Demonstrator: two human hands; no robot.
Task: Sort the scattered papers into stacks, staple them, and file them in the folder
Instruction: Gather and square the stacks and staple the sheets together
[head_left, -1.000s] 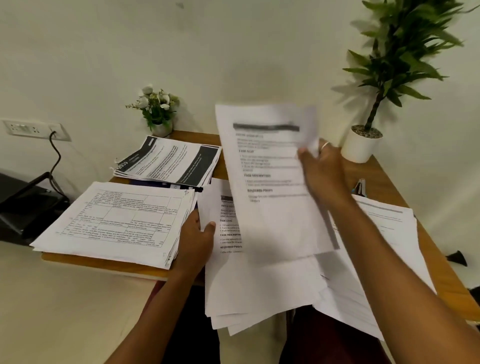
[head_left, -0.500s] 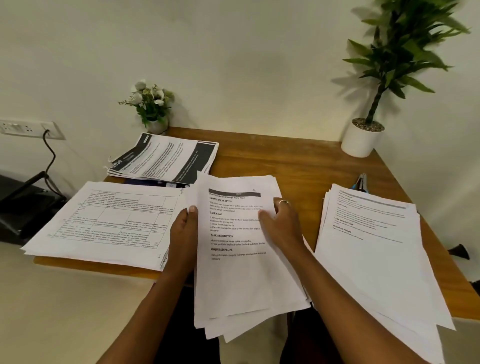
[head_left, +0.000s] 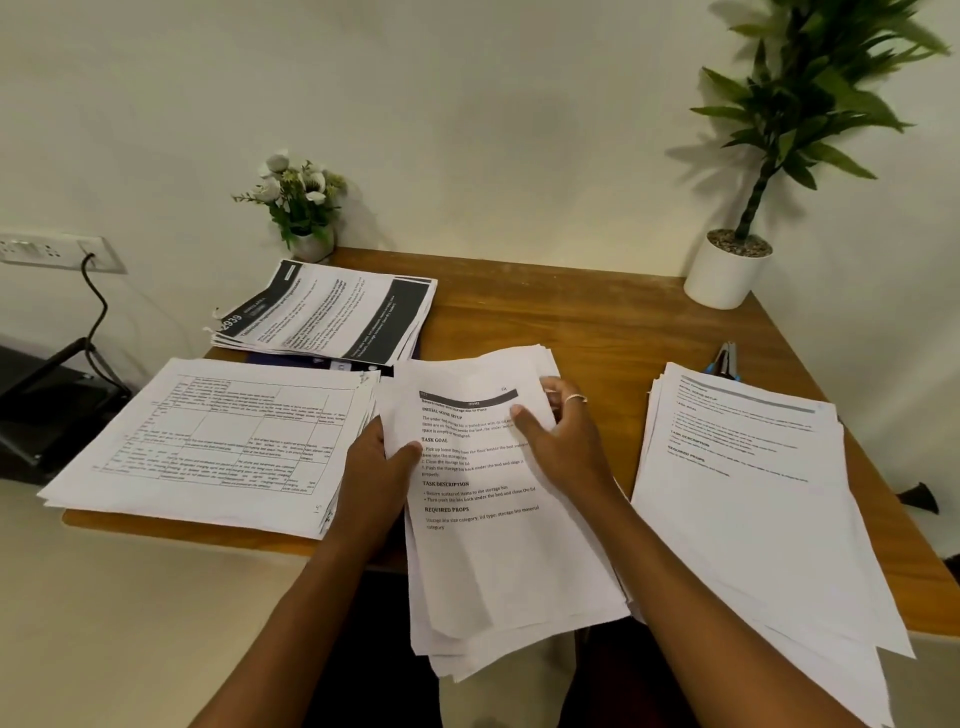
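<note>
A loose pile of printed sheets (head_left: 493, 561) lies in the middle, hanging over the near edge of the wooden table (head_left: 582, 322). My left hand (head_left: 376, 467) pinches the pile's left edge, thumb on top. My right hand (head_left: 561, 436) grips its upper right edge, thumb on the page and fingers curled round the side. A stack with printed tables (head_left: 218, 441) lies at the left, a stack with dark bands (head_left: 332, 317) behind it over a dark blue folder (head_left: 311, 362), and a text stack (head_left: 748, 483) at the right. A stapler (head_left: 724, 359) peeks out behind that stack.
A small white flower pot (head_left: 306, 208) stands at the table's back left and a tall potted plant (head_left: 727, 265) at the back right. On the left are a wall socket (head_left: 52, 249) with a black cable and a dark object (head_left: 36, 405). Bare wood shows mid-table.
One second ago my right hand held a sheet up in the air. That sheet is gone from my hand, and the hand now grips the middle pile's upper right edge.
</note>
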